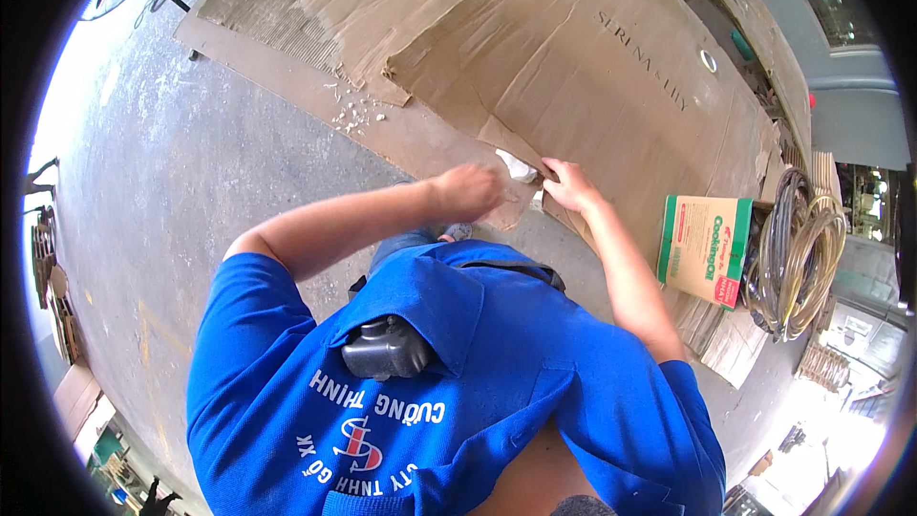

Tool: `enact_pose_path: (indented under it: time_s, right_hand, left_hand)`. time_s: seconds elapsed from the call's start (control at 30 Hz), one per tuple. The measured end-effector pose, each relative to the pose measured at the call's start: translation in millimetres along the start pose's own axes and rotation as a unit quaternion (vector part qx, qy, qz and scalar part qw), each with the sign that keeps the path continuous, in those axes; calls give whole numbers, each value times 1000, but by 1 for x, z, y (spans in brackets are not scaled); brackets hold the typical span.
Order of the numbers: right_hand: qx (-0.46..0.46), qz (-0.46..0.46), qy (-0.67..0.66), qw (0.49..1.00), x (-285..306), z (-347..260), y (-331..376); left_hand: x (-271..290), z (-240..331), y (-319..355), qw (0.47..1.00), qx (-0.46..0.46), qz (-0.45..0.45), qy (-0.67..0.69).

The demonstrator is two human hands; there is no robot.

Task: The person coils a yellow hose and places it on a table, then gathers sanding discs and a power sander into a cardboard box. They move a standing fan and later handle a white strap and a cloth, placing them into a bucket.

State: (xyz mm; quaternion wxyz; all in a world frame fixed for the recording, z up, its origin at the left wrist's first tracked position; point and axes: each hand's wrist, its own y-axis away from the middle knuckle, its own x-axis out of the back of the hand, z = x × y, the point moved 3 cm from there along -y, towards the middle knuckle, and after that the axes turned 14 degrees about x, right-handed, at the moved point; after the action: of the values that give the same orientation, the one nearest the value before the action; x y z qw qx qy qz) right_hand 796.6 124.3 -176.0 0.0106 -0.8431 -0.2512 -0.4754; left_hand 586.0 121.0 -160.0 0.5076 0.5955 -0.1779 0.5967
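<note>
A large brown cardboard sheet (pixel 573 86) lies in front of me, creased and torn along its near edge. My right hand (pixel 571 185) pinches a flap at that near edge, thumb and fingers closed on the cardboard. To its left, my left hand (pixel 471 194) is curled into a fist, slightly blurred; whatever it may hold is hidden. Between the two hands a crumpled white piece (pixel 516 165) shows at the lifted edge; I cannot tell what it is made of.
At right stands a green and tan carton (pixel 704 247) beside coiled clear hoses (pixel 793 253). Small white scraps (pixel 355 113) are scattered on the cardboard at left. A roll of tape or ring (pixel 708 61) lies on the far cardboard. Grey concrete floor (pixel 210 153) extends left.
</note>
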Motion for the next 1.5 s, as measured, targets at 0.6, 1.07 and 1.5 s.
enact_pose_path:
  time_s: [0.6, 1.07, 1.5]
  right_hand:
    - [-1, 8, -53, 999, 7, -5, 4]
    - [-106, -40, 136, 984, -48, -37, -1]
    - [61, 33, 90, 994, -113, -179, -103]
  left_hand:
    - [-61, -30, -43, 956, 150, 252, 17]
    - [-60, -94, 128, 707, 371, 458, 390]
    - [-249, -188, 376, 428, 586, 399, 561]
